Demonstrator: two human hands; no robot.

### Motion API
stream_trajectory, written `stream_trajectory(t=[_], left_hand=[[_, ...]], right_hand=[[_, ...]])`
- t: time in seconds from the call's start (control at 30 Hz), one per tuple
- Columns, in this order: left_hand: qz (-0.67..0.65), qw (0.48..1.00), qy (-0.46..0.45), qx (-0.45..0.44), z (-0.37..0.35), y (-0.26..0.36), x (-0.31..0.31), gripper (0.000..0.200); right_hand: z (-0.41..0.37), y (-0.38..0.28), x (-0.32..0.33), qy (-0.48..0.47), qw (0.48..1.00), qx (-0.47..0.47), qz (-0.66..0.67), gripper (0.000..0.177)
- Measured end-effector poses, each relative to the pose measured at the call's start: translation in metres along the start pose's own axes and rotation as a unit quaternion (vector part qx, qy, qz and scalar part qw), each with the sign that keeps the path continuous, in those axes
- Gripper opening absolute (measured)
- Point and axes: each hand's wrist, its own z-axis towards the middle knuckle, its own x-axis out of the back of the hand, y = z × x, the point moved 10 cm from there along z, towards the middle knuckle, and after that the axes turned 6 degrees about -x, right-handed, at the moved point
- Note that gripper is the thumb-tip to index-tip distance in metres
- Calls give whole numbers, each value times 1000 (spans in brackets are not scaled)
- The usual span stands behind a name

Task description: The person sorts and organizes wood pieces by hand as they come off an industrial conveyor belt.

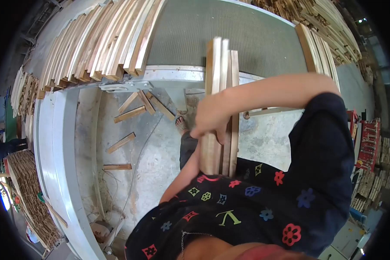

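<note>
A small bundle of long wooden strips (210,160) stands lengthwise in front of my torso. Its near end is against my shirt and its far end reaches the edge of the ribbed conveyor belt (184,26). My right hand (210,115) lies across the top of the bundle, fingers curled round the wood and slightly blurred. From the lower left, my left hand (196,159) supports the same strips; its fingers are hidden behind them.
A row of wooden strips (99,39) lies across the belt's left part, with more strips (312,47) at its right end. A white metal frame (56,151) runs down the left. Loose wood pieces (130,113) lie on the concrete floor. Stacked wood (30,195) stands far left.
</note>
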Motion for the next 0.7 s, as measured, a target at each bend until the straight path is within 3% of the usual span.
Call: stream_trajectory(t=[0.03, 0.07, 0.1, 0.13, 0.2, 0.27, 0.37, 0.47, 0.57, 0.67, 0.7], left_hand=[[-2, 999, -32, 16, 1, -1, -6, 90], [-4, 997, -65, 32, 0, -1, -13, 87], [72, 992, -100, 23, 1, -2, -5, 84], [145, 986, -84, 12, 6, 0, 1, 75], [177, 984, -31, -14, 14, 3, 12, 72], [173, 984, -37, -35, 22, 8, 9, 75], [195, 975, -22, -106, 25, 26, -24, 75], [192, 972, -26, -129, 30, 40, -26, 80], [161, 977, 17, -142, 34, 39, -15, 85], [187, 970, -11, -157, 35, 40, -20, 84], [189, 971, -13, -147, 35, 40, -17, 85]], right_hand=[[-12, -1, 15, 55, 998, -16, 5, 59], [-32, 4, 44, 181, 980, -79, 1, 57], [-63, 6, 70, 303, 942, -142, -5, 56], [-95, 14, 82, 358, 903, -236, 13, 56], [-155, 33, 72, 473, 788, -380, 104, 59], [-204, 56, 24, 581, 622, -464, 245, 64], [-221, 83, -29, 596, 484, -524, 369, 74], [-203, 136, -61, 570, 469, -567, 366, 80], [-173, 179, -82, 494, 520, -593, 366, 84], [-162, 137, -56, 528, 518, -509, 441, 83], [-157, 122, -49, 528, 532, -507, 425, 92]])
